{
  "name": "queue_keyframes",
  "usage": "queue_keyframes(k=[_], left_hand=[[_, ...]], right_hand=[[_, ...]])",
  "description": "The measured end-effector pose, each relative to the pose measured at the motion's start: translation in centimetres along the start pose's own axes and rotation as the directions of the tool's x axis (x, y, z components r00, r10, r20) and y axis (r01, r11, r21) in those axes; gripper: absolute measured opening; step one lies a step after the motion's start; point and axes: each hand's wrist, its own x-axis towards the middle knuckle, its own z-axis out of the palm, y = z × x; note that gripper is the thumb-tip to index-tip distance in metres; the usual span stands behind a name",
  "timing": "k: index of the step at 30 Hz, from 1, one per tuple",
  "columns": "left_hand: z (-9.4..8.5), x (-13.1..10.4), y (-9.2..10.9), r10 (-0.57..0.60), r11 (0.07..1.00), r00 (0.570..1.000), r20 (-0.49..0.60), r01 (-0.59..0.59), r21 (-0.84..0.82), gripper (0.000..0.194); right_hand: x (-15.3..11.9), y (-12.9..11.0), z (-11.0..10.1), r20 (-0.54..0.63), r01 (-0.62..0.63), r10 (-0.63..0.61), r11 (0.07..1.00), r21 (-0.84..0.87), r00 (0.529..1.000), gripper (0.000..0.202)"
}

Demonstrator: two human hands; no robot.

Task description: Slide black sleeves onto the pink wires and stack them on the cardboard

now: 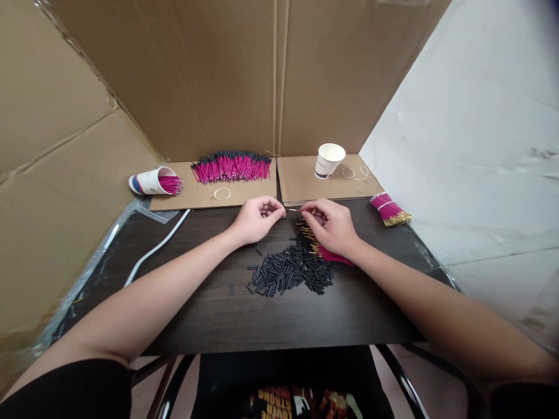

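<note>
Near the table's back edge my left hand [260, 219] pinches a small black sleeve [283, 217]. Facing it, my right hand [331, 226] is closed on a thin wire with a gold tip [294, 210], which points left at my left fingertips. Whether tip and sleeve touch is too small to tell. Below the hands lies a heap of black sleeves [292, 270]. Pink wires with gold ends [334, 256] lie partly hidden under my right hand. At the back left, a row of pink wires with black ends [231, 167] rests on cardboard.
A tipped paper cup [148, 182] holding pink wires lies at the left. An upright cup [329, 161] and rubber bands [361, 173] are on the right cardboard. A banded wire bundle [390, 210] lies at the right edge. A white cable [157, 247] crosses the table's left side.
</note>
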Motion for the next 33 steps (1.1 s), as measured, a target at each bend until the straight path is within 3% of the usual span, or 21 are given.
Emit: queue_keyframes(k=[5, 11, 33], left_hand=[[-0.13, 0.09, 0.03, -0.047, 0.995, 0.999, -0.002, 0.046, -0.085, 0.029], [-0.16, -0.02, -0.1, -0.027, 0.996, 0.999, 0.041, 0.03, -0.083, 0.03], [0.06, -0.32, 0.55, 0.006, 1.0, 0.999, 0.035, -0.005, -0.027, 0.026]], right_hand=[[-0.04, -0.05, 0.02, -0.013, -0.016, 0.016, 1.0, -0.004, 1.0, 0.01], [0.09, -0.11, 0.0, -0.007, -0.02, 0.02, 1.0, -0.012, 1.0, 0.01], [0.25, -0.49, -0.32, 0.037, 0.056, -0.054, 0.997, -0.051, 0.998, 0.013]])
